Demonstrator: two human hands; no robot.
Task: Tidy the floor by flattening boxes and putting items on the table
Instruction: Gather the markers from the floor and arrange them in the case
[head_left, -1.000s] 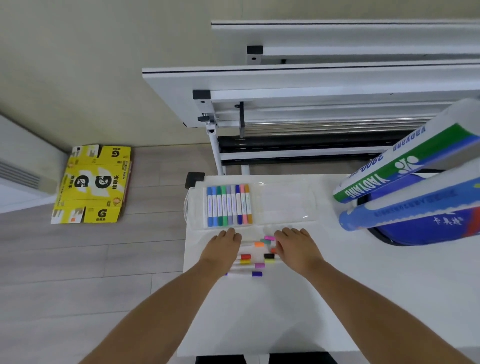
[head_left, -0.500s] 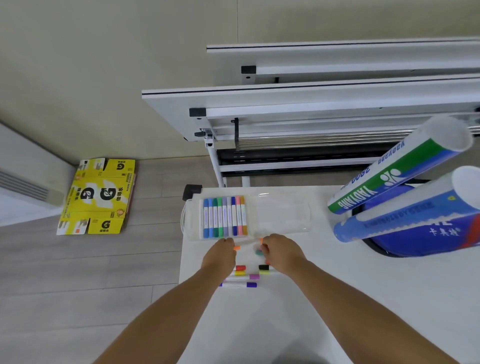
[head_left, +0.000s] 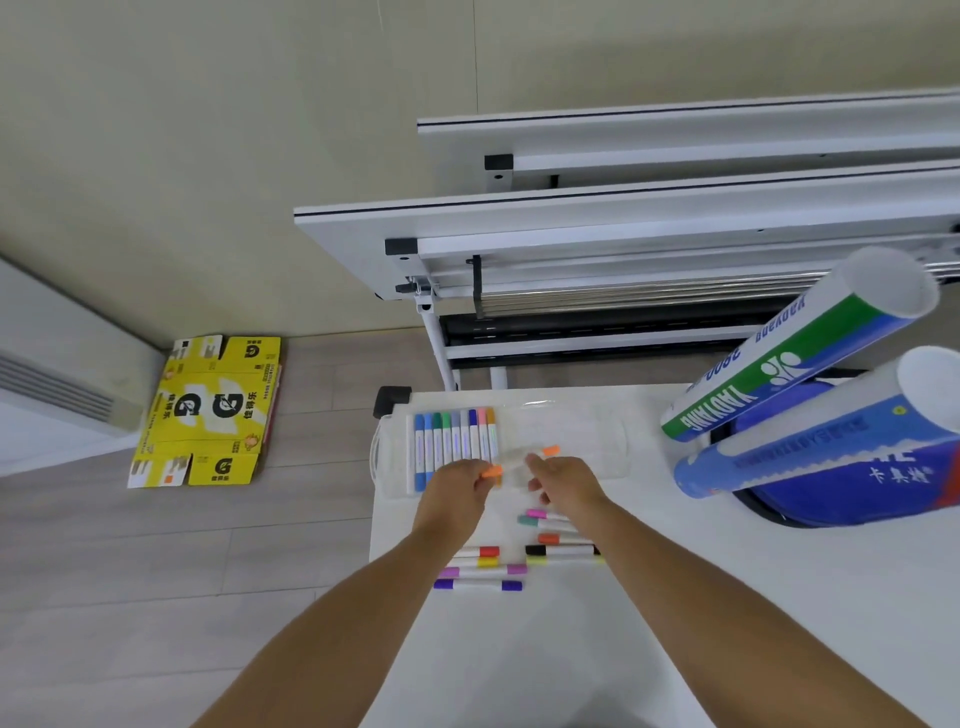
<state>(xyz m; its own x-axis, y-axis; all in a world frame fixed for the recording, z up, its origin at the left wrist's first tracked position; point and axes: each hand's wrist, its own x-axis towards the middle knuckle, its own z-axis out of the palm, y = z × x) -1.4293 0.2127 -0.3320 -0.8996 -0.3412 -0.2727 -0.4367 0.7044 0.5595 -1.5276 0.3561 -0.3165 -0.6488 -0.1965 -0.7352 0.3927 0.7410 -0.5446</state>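
Note:
A clear plastic marker case (head_left: 571, 441) lies at the far edge of the white table (head_left: 727, 597), with several markers (head_left: 454, 441) lined up in its left part. Both hands hold one orange-capped marker (head_left: 519, 461) over the case's near edge. My left hand (head_left: 457, 486) pinches its left orange cap, my right hand (head_left: 563, 480) its right end. Several loose markers (head_left: 488, 569) lie on the table just behind the hands. A flattened yellow box (head_left: 208, 410) lies on the wooden floor at the left, against the wall.
Two shuttlecock tubes, green (head_left: 800, 353) and blue (head_left: 831, 436), jut over the table's right side from a dark blue bag (head_left: 857, 493). Folded white tables (head_left: 623, 223) stand behind. A white heater (head_left: 52, 384) runs along the left wall.
Both hands rose from the loose markers, picked up an orange-capped marker and carried it forward to the case. The view shifted slightly downward.

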